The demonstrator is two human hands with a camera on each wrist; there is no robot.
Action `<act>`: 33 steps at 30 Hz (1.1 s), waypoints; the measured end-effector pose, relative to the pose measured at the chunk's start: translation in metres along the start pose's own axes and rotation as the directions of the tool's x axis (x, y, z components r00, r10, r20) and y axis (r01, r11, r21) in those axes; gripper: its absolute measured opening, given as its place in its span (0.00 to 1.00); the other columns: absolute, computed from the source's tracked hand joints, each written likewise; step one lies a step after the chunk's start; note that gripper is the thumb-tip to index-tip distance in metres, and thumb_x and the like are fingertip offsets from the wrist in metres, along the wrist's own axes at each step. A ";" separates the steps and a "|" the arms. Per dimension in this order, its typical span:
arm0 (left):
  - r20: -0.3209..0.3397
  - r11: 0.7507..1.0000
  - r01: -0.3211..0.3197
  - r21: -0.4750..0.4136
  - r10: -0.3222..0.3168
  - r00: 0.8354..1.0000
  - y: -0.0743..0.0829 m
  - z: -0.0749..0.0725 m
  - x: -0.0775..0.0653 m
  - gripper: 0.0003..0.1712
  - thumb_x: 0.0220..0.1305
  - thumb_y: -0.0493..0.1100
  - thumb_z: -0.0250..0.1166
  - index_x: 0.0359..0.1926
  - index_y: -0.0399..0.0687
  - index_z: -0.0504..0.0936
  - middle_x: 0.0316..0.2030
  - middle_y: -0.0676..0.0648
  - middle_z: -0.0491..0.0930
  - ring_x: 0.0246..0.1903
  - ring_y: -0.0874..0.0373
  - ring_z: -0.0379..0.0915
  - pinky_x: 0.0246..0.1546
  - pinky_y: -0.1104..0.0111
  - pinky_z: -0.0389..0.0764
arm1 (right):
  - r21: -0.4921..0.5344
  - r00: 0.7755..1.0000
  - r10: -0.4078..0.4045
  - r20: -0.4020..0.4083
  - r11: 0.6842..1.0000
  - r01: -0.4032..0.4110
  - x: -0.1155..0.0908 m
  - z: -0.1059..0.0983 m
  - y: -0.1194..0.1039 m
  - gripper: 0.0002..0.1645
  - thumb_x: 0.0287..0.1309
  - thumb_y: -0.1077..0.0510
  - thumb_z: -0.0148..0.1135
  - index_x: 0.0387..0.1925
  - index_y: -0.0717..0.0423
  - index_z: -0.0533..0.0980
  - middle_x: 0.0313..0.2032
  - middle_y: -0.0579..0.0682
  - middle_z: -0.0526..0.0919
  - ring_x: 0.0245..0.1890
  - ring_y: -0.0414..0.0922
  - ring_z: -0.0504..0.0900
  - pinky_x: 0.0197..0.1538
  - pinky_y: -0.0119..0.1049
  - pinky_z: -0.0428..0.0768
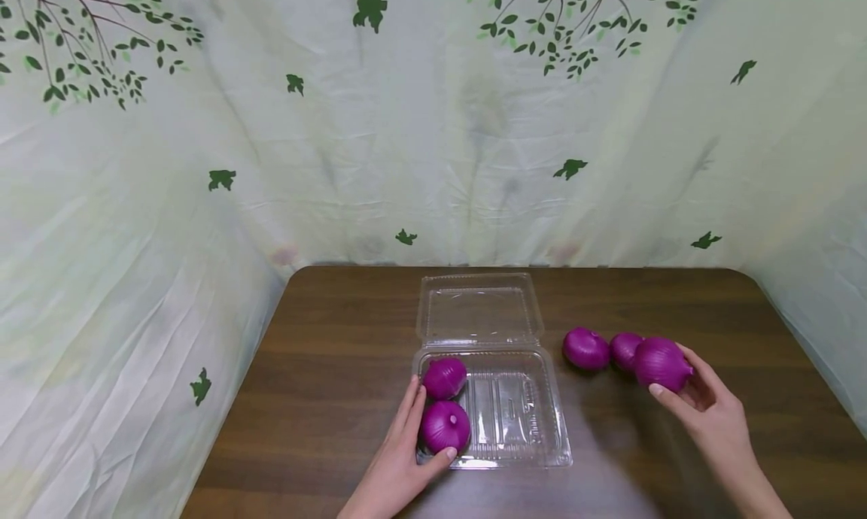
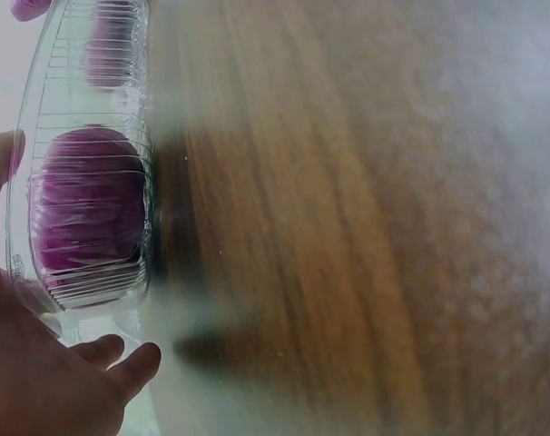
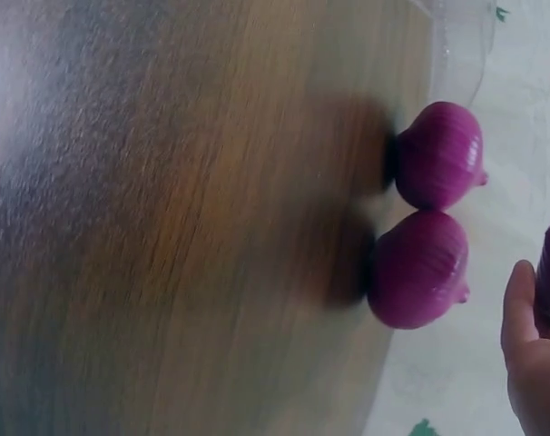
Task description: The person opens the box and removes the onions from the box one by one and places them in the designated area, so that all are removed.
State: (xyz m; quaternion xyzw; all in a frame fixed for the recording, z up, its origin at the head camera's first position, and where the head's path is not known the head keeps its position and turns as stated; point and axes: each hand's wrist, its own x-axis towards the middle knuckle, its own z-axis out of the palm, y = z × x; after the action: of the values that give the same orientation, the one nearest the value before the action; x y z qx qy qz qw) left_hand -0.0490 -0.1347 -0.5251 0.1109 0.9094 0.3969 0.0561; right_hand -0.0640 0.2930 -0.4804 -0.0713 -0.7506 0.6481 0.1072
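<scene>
A clear plastic clamshell container [image 1: 501,459] lies on the table with its lid [image 1: 481,312] folded back. Two purple onions, a rear one [image 1: 444,377] and a front one [image 1: 445,426], sit along its left side. My left hand [image 1: 400,459] holds the container's near left corner, thumb at the front and fingers along the left side. My right hand [image 1: 718,410] grips another purple onion [image 1: 660,363], raised above the table to the right. Behind it, two more onions [image 1: 585,349] [image 3: 418,270] touch each other on the table; the held onion partly covers one in the head view.
The brown wooden table [image 1: 339,368] has a rounded back edge. A pale curtain [image 1: 474,165] with printed branches and green leaves hangs behind it and along both sides.
</scene>
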 end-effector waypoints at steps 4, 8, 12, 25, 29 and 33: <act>-0.002 1.000 -0.002 0.002 0.002 1.000 0.000 0.000 0.000 0.58 0.58 0.67 0.66 0.79 0.55 0.45 0.77 0.60 0.32 0.74 0.49 0.43 0.60 0.39 0.65 | -0.063 0.998 0.055 -0.009 0.996 -0.056 0.004 -0.006 0.002 0.41 0.60 0.63 0.68 0.72 0.47 0.64 0.54 0.35 0.75 0.48 0.22 0.75 0.46 0.17 0.74; -0.007 1.000 -0.009 0.003 0.009 1.000 -0.001 0.001 0.000 0.57 0.58 0.67 0.66 0.79 0.55 0.46 0.77 0.59 0.33 0.74 0.49 0.43 0.60 0.39 0.64 | -0.235 0.994 0.110 -0.013 0.966 -0.110 0.008 -0.012 0.003 0.43 0.62 0.54 0.67 0.75 0.43 0.58 0.65 0.57 0.70 0.47 0.18 0.72 0.44 0.16 0.74; -0.007 1.000 -0.013 0.003 0.013 1.000 -0.001 0.001 0.000 0.57 0.58 0.67 0.66 0.79 0.54 0.46 0.77 0.59 0.33 0.74 0.49 0.43 0.60 0.40 0.64 | -0.326 0.990 0.140 -0.034 0.934 -0.144 0.011 -0.016 0.003 0.45 0.62 0.49 0.67 0.76 0.42 0.57 0.65 0.63 0.68 0.44 0.17 0.71 0.41 0.16 0.73; -0.006 1.000 -0.011 -0.001 0.011 1.000 0.000 0.001 0.000 0.57 0.59 0.66 0.66 0.79 0.55 0.46 0.77 0.60 0.32 0.74 0.49 0.43 0.60 0.39 0.65 | -0.369 0.971 0.229 -0.074 0.898 -0.240 0.016 -0.036 0.007 0.49 0.63 0.43 0.64 0.78 0.38 0.50 0.72 0.65 0.56 0.64 0.39 0.66 0.38 0.14 0.68; -0.003 1.000 -0.005 0.004 0.005 1.000 0.000 0.002 0.000 0.57 0.59 0.66 0.66 0.79 0.56 0.45 0.77 0.60 0.32 0.74 0.49 0.43 0.59 0.39 0.66 | -0.413 0.972 0.224 -0.074 0.880 -0.234 0.018 -0.040 0.008 0.52 0.62 0.41 0.64 0.78 0.45 0.49 0.68 0.70 0.61 0.54 0.34 0.70 0.35 0.17 0.70; -0.005 1.000 -0.006 0.005 0.006 1.000 0.001 0.001 0.000 0.57 0.59 0.66 0.66 0.79 0.55 0.46 0.77 0.60 0.32 0.74 0.49 0.43 0.59 0.39 0.65 | -0.455 0.980 0.187 -0.064 0.869 -0.196 0.023 -0.042 0.011 0.54 0.60 0.40 0.66 0.77 0.53 0.49 0.65 0.70 0.64 0.45 0.30 0.67 0.33 0.20 0.72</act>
State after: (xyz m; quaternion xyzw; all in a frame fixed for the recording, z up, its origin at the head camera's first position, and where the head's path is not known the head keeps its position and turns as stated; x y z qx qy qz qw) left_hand -0.0489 -0.1334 -0.5250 0.1129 0.9103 0.3949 0.0523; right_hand -0.0756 0.3405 -0.4839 -0.1745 -0.8705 0.4592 0.0293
